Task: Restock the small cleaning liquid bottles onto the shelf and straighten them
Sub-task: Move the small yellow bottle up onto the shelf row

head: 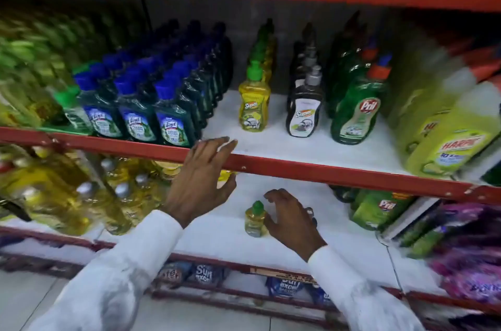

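Note:
A small yellow bottle with a green cap stands upright on the white lower shelf. My right hand curls just to its right, fingers apart, touching or nearly touching it; a dark object shows behind the fingers. My left hand is spread open in front of the red edge of the upper shelf, fingertips reaching over it, holding nothing. On the upper shelf stand a yellow Super bottle heading a row, and a black-and-white Super bottle heading another.
Blue-capped Lizol bottles fill the upper shelf's left, green Pril bottles and large Harpic jugs its right. Yellow oil bottles crowd the lower left, Pril refill packs the lower right. Detergent packets lie below.

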A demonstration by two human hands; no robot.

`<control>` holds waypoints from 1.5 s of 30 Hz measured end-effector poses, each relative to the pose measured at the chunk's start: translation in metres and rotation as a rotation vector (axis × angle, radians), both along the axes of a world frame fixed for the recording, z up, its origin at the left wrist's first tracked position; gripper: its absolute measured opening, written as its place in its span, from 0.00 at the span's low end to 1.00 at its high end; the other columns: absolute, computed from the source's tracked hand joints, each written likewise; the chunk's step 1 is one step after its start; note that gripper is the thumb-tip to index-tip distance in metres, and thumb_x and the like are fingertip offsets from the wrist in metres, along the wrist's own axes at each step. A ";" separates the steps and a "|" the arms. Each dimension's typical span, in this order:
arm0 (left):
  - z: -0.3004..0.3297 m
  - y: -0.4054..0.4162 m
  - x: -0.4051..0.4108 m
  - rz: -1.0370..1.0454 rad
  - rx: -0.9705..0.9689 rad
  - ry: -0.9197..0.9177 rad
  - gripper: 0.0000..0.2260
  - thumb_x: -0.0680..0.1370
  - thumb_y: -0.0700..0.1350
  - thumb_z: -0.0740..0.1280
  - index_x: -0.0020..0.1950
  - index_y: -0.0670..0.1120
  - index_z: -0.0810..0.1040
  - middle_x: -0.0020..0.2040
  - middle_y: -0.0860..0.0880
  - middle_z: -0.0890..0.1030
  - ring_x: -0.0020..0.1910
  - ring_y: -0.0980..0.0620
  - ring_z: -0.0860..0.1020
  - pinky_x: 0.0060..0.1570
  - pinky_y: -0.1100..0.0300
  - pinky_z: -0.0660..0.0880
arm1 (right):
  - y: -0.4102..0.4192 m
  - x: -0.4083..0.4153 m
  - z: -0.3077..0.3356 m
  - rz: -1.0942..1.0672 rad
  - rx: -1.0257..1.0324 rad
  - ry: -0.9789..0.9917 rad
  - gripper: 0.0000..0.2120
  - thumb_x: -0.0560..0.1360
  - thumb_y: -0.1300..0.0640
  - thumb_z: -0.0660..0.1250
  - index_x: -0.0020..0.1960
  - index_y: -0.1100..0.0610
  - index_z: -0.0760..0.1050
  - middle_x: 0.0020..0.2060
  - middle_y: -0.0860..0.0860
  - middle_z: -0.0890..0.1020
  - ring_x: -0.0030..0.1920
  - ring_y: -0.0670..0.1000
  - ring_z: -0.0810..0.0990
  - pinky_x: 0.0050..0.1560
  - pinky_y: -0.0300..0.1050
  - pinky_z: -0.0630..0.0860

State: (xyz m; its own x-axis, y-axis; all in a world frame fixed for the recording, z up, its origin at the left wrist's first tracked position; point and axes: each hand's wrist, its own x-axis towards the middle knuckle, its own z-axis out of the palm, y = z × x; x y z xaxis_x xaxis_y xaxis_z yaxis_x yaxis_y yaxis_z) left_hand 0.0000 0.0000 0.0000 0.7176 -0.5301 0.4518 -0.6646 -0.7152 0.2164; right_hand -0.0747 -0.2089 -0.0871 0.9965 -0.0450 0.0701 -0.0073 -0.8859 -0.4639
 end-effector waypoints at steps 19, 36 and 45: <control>-0.019 0.020 0.016 -0.134 -0.130 0.129 0.32 0.74 0.38 0.70 0.77 0.50 0.65 0.77 0.54 0.67 0.78 0.59 0.58 0.79 0.63 0.45 | 0.008 -0.002 0.060 -0.067 0.361 -0.019 0.15 0.61 0.56 0.82 0.47 0.52 0.87 0.40 0.45 0.86 0.36 0.42 0.82 0.39 0.32 0.75; -0.024 0.017 0.008 0.018 -0.177 0.052 0.31 0.74 0.40 0.69 0.75 0.56 0.67 0.72 0.52 0.74 0.75 0.51 0.66 0.79 0.47 0.58 | 0.011 0.068 0.247 -0.061 0.491 -0.318 0.20 0.59 0.54 0.86 0.49 0.54 0.86 0.40 0.48 0.88 0.42 0.47 0.88 0.44 0.44 0.85; -0.024 0.021 0.004 -0.010 -0.144 0.036 0.33 0.72 0.42 0.70 0.76 0.57 0.65 0.70 0.52 0.73 0.74 0.51 0.65 0.79 0.51 0.54 | 0.024 0.105 0.213 -0.102 0.441 -0.317 0.23 0.62 0.56 0.84 0.56 0.56 0.83 0.43 0.47 0.84 0.36 0.34 0.77 0.33 0.18 0.71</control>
State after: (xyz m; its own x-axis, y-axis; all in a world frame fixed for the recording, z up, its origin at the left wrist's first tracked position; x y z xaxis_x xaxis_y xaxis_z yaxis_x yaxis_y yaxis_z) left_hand 0.0045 0.0206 -0.0244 0.7297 -0.4684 0.4980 -0.6613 -0.6685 0.3402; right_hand 0.0300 -0.1847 0.1257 0.9187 -0.2334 0.3187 0.1174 -0.6090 -0.7844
